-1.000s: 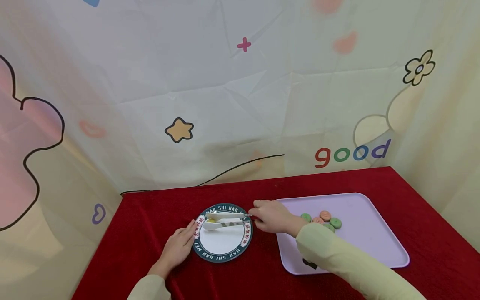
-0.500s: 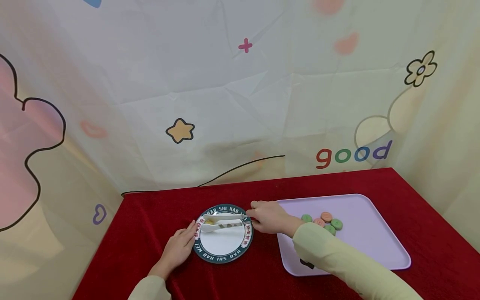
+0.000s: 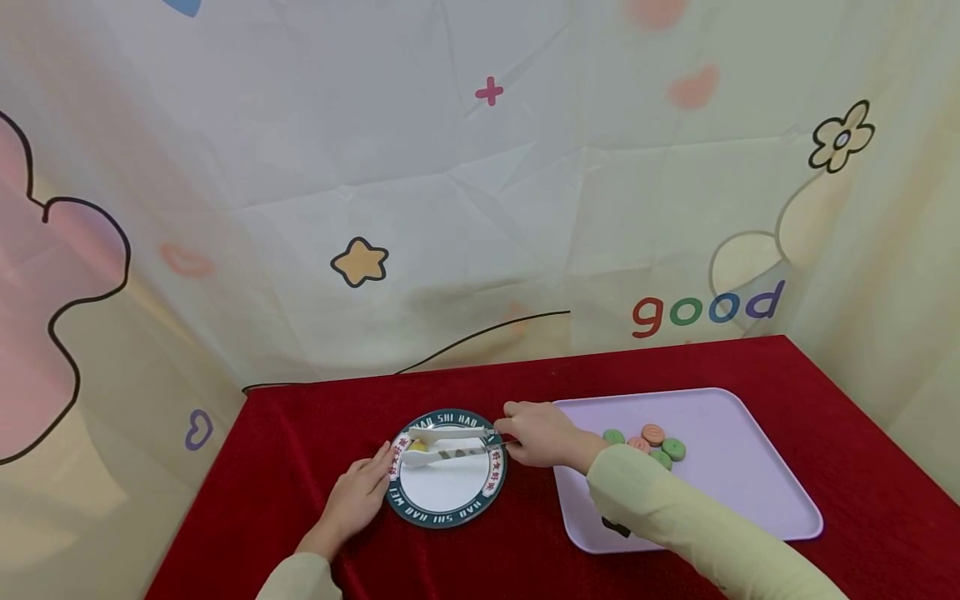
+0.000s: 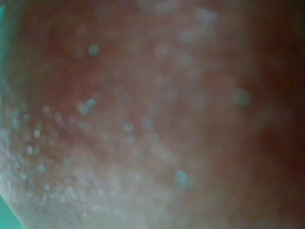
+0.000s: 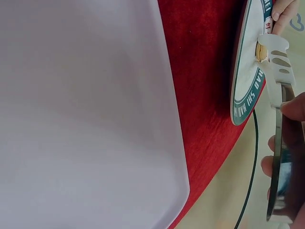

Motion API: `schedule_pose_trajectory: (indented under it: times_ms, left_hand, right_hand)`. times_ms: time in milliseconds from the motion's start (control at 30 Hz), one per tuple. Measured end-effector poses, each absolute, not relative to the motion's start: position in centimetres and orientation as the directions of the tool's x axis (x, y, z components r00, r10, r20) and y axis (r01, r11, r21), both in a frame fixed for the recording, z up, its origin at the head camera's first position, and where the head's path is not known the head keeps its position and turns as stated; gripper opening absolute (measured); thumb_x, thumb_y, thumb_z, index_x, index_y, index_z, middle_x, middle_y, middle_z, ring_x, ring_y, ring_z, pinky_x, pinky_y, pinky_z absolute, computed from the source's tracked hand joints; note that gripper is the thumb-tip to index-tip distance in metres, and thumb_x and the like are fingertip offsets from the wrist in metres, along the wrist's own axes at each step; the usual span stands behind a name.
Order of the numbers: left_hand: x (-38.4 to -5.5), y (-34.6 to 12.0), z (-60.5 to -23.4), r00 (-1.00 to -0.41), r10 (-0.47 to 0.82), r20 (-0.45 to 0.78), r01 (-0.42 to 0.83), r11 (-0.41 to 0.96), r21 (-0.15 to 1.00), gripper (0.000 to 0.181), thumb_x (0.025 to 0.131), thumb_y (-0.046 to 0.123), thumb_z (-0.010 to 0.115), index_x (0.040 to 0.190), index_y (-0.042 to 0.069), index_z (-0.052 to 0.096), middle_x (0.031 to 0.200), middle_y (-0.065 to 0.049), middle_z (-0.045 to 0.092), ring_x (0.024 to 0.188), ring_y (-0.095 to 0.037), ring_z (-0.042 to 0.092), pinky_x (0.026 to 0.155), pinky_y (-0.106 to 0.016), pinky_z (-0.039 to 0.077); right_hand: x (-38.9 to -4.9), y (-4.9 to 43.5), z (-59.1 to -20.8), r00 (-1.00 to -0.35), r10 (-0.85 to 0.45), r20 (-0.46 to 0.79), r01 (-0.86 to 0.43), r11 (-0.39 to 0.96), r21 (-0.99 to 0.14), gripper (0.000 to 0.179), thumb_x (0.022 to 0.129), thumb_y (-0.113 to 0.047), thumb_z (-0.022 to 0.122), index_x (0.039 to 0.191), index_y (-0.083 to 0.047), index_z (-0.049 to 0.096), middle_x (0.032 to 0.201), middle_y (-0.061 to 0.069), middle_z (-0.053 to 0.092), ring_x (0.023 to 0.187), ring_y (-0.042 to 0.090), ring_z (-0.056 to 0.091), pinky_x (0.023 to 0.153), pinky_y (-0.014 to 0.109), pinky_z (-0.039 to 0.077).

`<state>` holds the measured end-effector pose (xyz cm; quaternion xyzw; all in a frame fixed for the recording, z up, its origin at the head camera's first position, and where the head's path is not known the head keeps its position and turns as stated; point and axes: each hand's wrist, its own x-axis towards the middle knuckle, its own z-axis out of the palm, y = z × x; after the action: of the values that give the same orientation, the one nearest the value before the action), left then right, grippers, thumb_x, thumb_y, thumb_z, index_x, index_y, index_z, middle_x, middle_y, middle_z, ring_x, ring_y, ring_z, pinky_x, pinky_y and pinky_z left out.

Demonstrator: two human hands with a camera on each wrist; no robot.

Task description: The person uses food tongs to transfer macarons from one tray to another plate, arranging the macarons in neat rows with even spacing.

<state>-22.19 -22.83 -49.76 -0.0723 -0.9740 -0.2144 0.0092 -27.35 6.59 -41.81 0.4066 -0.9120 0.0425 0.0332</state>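
Observation:
My right hand grips metal tongs with white slotted ends, held across the upper part of a round plate. The plate is white with a dark green lettered rim. Between the tong ends sits a small yellow sandwich biscuit, over the plate's left side. My left hand lies at the plate's left rim, fingers extended and fingertips right at the edge. The left wrist view is only a brownish blur.
A lilac tray stands on the red cloth to the right, partly under my right forearm. On it lie several green biscuits and pink biscuits. A printed curtain hangs behind the table.
The tongs and right hand have shifted slightly left, and the tong ends stand a little wider apart around the yellow biscuit. My left hand has stayed at the rim.

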Motion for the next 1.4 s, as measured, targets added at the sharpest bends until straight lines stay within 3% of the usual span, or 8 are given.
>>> schedule_pose_trajectory:
  times_ms: [1400]
  left_hand:
    - [-21.9,-22.4,-49.4,-0.991,0.127,0.046,0.134,0.892,0.431,0.043,0.091,0.02,0.044,0.134,0.012,0.039,0.141,-0.004,0.035,0.12,-0.029,0.039,0.098,-0.052,0.03]
  right_hand:
    - [-26.0,11.0,-40.1,-0.594,-0.778,0.204,-0.787,0.615,0.056,0.02,0.073,-0.017,0.064,0.092,-0.014,0.066,0.07,-0.002,0.05,0.059,0.007,0.042,0.048,0.017,0.032]
